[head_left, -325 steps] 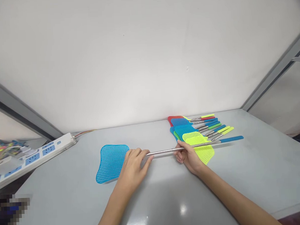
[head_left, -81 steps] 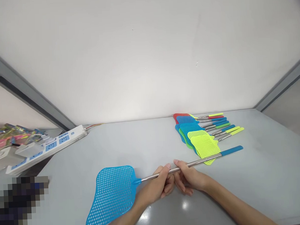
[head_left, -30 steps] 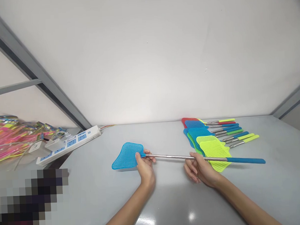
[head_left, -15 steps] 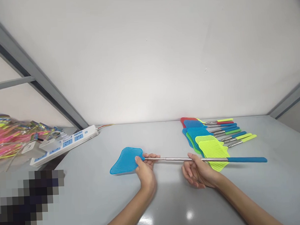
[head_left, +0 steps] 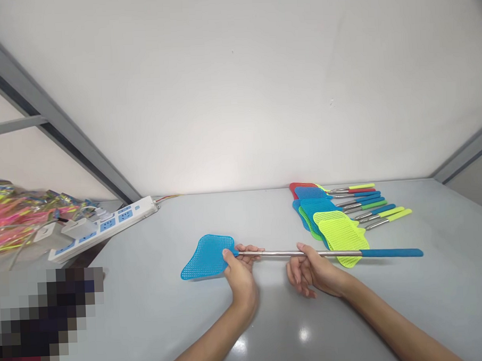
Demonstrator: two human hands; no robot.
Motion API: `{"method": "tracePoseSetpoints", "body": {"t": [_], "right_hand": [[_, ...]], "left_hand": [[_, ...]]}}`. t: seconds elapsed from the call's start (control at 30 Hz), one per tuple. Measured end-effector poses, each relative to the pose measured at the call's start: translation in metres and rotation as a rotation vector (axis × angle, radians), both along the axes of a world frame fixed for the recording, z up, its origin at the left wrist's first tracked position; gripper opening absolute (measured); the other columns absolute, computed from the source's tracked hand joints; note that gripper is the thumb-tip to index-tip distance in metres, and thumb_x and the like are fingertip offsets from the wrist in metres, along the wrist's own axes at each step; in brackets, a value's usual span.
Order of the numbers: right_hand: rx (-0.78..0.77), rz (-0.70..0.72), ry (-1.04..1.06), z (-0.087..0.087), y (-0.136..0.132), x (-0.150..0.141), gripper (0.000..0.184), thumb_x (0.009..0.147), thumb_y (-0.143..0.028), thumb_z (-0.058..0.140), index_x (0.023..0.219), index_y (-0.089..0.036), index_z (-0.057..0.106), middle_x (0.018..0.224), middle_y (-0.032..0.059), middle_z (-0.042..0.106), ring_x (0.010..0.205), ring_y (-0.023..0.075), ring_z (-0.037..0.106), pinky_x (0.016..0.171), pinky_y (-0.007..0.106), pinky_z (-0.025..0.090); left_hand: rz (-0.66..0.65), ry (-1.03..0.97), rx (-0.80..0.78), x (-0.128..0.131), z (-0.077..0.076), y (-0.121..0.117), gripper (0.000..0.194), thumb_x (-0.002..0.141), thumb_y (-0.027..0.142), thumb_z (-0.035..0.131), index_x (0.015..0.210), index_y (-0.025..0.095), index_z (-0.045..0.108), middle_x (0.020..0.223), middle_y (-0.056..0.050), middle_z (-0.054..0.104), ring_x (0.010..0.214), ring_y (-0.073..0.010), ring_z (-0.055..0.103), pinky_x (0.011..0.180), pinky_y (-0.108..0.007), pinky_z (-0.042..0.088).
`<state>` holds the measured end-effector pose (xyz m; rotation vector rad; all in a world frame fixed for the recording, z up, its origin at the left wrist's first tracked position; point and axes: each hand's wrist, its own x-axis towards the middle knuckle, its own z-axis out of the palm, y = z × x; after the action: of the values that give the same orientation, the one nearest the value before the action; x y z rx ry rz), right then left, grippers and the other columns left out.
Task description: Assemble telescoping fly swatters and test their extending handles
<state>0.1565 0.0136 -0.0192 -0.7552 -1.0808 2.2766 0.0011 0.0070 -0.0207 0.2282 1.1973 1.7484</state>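
Observation:
I hold a blue fly swatter (head_left: 207, 256) level above the grey table (head_left: 151, 312). Its metal rod is drawn out long and ends in a blue grip at the right. My left hand (head_left: 240, 271) is closed on the rod right beside the mesh head. My right hand (head_left: 312, 270) pinches the rod further along, near its middle, with the lower fingers loosely curled. Behind my right hand lies a pile of fly swatters (head_left: 330, 219) in yellow, blue, green and red, their rods pushed in short.
A white power strip (head_left: 103, 226) with blue sockets lies at the table's left edge. Shiny pink and yellow packets (head_left: 14, 217) are heaped further left. A white wall stands close behind the table. A pixelated patch covers the lower left corner.
Over the last second both hands stay on the rod. My right hand has slid slightly left along it, and the swatter has shifted a little toward me.

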Motion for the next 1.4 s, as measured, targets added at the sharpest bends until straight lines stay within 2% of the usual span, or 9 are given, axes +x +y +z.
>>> {"method": "tracePoseSetpoints", "body": {"t": [0.5, 0.73, 0.87, 1.07, 1.23, 1.4], "right_hand": [[-0.004, -0.022, 0.036, -0.003, -0.001, -0.001, 0.059, 0.082, -0.049, 0.017, 0.048, -0.013, 0.049, 0.049, 0.0038, 0.050, 0.036, 0.0097, 0.046, 0.033, 0.020, 0.031], [0.000, -0.026, 0.012, -0.002, 0.000, -0.001, 0.059, 0.082, -0.049, 0.019, 0.047, -0.013, 0.051, 0.048, 0.0040, 0.049, 0.038, 0.0107, 0.045, 0.035, 0.021, 0.031], [0.076, -0.130, -0.060, -0.001, 0.003, 0.000, 0.061, 0.082, -0.047, 0.020, 0.046, -0.012, 0.054, 0.046, 0.0032, 0.047, 0.037, 0.0092, 0.043, 0.040, 0.023, 0.032], [0.131, -0.280, -0.178, 0.001, 0.009, 0.002, 0.061, 0.082, -0.047, 0.024, 0.045, -0.011, 0.057, 0.033, 0.0000, 0.037, 0.034, 0.0077, 0.034, 0.042, 0.023, 0.027], [0.099, -0.437, -0.143, 0.001, 0.010, 0.002, 0.052, 0.081, -0.045, 0.034, 0.047, -0.013, 0.056, 0.035, -0.0019, 0.034, 0.035, 0.0078, 0.033, 0.041, 0.023, 0.025], [0.069, -0.461, -0.094, 0.002, 0.011, 0.001, 0.044, 0.079, -0.041, 0.041, 0.048, -0.013, 0.055, 0.036, -0.0033, 0.032, 0.035, 0.0067, 0.029, 0.039, 0.023, 0.025]], "left_hand": [[0.001, 0.000, 0.005, 0.008, -0.001, -0.005, 0.034, 0.074, 0.049, 0.035, 0.065, 0.016, 0.043, 0.049, -0.003, 0.058, 0.052, -0.0205, 0.061, 0.052, -0.030, 0.042], [-0.001, -0.019, 0.021, 0.008, 0.004, -0.006, 0.034, 0.074, 0.048, 0.037, 0.065, 0.016, 0.044, 0.049, -0.004, 0.059, 0.054, -0.0211, 0.061, 0.051, -0.029, 0.042], [-0.076, -0.059, -0.005, 0.006, 0.007, -0.003, 0.031, 0.076, 0.042, 0.036, 0.066, 0.015, 0.046, 0.055, -0.006, 0.062, 0.057, -0.0204, 0.062, 0.051, -0.028, 0.041], [-0.201, -0.061, -0.020, 0.002, 0.013, -0.001, 0.033, 0.079, 0.038, 0.032, 0.068, 0.013, 0.049, 0.066, -0.011, 0.065, 0.059, -0.0182, 0.061, 0.055, -0.027, 0.041], [-0.255, -0.068, 0.006, 0.000, 0.017, -0.001, 0.032, 0.078, 0.039, 0.034, 0.071, 0.012, 0.050, 0.071, -0.012, 0.065, 0.065, -0.0195, 0.062, 0.058, -0.028, 0.041], [-0.273, -0.029, 0.038, -0.006, 0.017, 0.003, 0.032, 0.076, 0.040, 0.039, 0.076, 0.011, 0.053, 0.074, -0.010, 0.065, 0.066, -0.0190, 0.061, 0.058, -0.028, 0.040]]}}
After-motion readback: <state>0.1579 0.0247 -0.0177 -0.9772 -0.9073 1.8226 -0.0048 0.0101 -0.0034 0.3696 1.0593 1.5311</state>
